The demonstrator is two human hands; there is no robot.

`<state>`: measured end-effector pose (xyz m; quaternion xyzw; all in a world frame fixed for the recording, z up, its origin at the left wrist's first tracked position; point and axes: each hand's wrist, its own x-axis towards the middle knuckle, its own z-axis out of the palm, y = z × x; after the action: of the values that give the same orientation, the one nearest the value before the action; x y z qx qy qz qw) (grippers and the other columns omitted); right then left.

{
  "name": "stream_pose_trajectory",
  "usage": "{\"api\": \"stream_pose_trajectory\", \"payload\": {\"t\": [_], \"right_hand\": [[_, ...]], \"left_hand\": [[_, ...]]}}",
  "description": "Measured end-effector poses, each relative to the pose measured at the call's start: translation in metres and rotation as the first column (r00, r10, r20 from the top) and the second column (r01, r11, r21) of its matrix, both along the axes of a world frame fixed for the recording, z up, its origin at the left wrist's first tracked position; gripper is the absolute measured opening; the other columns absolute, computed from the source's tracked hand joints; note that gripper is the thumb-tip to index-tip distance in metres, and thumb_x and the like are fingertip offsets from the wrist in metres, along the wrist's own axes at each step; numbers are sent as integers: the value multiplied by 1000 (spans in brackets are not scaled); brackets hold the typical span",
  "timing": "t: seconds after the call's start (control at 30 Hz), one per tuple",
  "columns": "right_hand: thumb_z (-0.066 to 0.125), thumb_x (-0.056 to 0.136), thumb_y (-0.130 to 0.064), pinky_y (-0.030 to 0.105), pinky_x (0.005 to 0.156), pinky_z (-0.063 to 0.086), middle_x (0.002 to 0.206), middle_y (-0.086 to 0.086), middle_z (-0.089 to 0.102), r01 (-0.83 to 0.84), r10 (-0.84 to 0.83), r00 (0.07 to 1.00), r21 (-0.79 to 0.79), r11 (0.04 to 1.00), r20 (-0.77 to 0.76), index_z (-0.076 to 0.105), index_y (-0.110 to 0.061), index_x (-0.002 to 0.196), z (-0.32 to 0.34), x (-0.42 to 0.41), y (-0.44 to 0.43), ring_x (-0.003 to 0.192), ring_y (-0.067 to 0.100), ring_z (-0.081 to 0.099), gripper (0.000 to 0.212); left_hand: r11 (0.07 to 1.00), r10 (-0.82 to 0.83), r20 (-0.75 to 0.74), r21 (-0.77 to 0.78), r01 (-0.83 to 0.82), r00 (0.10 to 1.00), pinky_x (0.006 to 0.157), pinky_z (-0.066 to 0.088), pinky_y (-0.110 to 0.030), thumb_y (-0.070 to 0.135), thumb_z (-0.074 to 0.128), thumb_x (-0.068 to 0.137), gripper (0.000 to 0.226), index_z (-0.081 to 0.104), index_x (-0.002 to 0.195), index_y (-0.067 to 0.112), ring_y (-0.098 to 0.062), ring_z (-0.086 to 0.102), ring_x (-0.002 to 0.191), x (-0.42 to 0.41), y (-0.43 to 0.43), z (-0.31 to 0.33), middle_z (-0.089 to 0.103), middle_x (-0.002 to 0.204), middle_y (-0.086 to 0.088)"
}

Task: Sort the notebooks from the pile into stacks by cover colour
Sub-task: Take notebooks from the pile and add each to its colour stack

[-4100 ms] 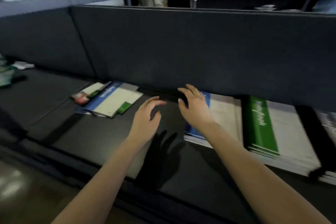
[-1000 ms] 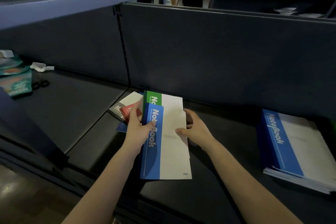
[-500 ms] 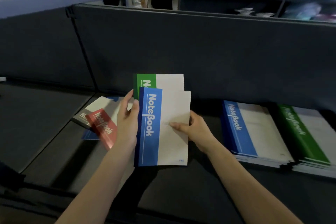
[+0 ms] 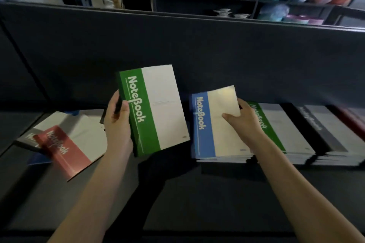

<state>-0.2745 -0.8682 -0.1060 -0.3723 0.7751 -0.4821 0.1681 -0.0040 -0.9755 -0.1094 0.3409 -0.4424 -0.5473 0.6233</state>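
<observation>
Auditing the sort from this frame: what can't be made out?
Head view:
- Red stack: cut off by the right edge, blurred.
- Pile's bottom notebook: under the red notebook; only a blue corner shows.
- Fingers of the left hand: behind the green notebook.
- Whether the blue notebook in the right hand rests on the blue stack: blur.

Your green notebook point(image 4: 154, 108), held in your left hand point(image 4: 118, 124), reads "NoteBook" in pale letters along its green band; just right of it, the blue notebook point(image 4: 215, 124) your right hand point(image 4: 245, 124) pinches bears the same word on its blue band; left of it, the red notebook point(image 4: 63, 150) on the surface point(image 4: 197, 193) shows "NoteBook", blurred; further right, the green stack point(image 4: 280, 130) has its word partly hidden by your wrist; the grey stack point(image 4: 320, 128) has lettering too blurred to read.
</observation>
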Motion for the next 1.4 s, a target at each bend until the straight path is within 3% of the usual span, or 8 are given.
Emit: {"api": "stream_pose_trajectory", "payload": {"t": [0.23,0.47,0.67,0.8,1.0,1.1,1.23,1.4], "right_hand": [[61,92,-13,36,99,38,142,18,40,48,54,946,302,952,-318,20,-9,150,-17,-12,-1,127,32,41,72],[61,92,-22,31,101,36,143,10,41,-58,110,925,151,987,-364,38,-14,144,-12,-11,8,128,25,42,57],[34,100,-44,15,82,47,100,-7,66,-475,481,852,-78,876,206,60,-23,104,22,7,54,95,6,62,34],[63,89,-30,34,92,52,116,-8,63,-472,475,865,-59,879,163,46,-27,124,18,-19,77,107,11,61,39],[62,91,-13,33,78,58,105,-2,70,-253,293,920,-177,951,260,45,-26,130,14,-85,117,94,13,68,44],[61,91,-14,35,76,57,105,-2,70,-115,138,976,-142,983,166,45,-28,136,7,-115,132,93,13,67,49],[63,88,-17,32,79,52,109,-6,67,28,-28,999,-19,999,-32,54,-24,129,-2,-147,140,98,15,63,42],[61,90,-17,33,92,46,130,3,57,115,-76,972,166,979,-221,42,-16,140,-19,-161,142,116,23,54,53]], "left_hand": [[1000,-5,10,13,5,1000,85,54,-26,15,51,98,35,52,132,19,-8,64,100,-14,30,-2,66,115,4],[999,12,17,40,-13,1000,67,53,-16,14,52,97,32,54,127,24,1,67,84,-34,57,0,68,100,12],[999,-35,87,29,32,996,68,52,-15,18,54,96,33,53,128,27,2,67,86,-79,86,4,66,107,11],[997,-81,101,24,79,992,74,52,-19,18,53,97,34,53,131,25,0,66,91,-120,102,6,66,111,10],[967,-247,281,13,254,927,83,53,-28,15,48,99,34,54,130,27,-6,64,99,-180,126,4,64,113,7],[944,-195,579,-109,312,791,91,43,-21,18,48,100,34,50,132,29,-4,58,111,-197,132,-6,60,120,11],[881,-63,914,-138,453,402,105,31,-24,29,52,97,46,44,141,18,-17,39,133,-211,130,-28,43,145,-1],[871,113,993,-82,485,-35,118,9,-47,44,50,93,60,32,147,26,-28,14,144,-216,135,-39,25,152,-1]]}}
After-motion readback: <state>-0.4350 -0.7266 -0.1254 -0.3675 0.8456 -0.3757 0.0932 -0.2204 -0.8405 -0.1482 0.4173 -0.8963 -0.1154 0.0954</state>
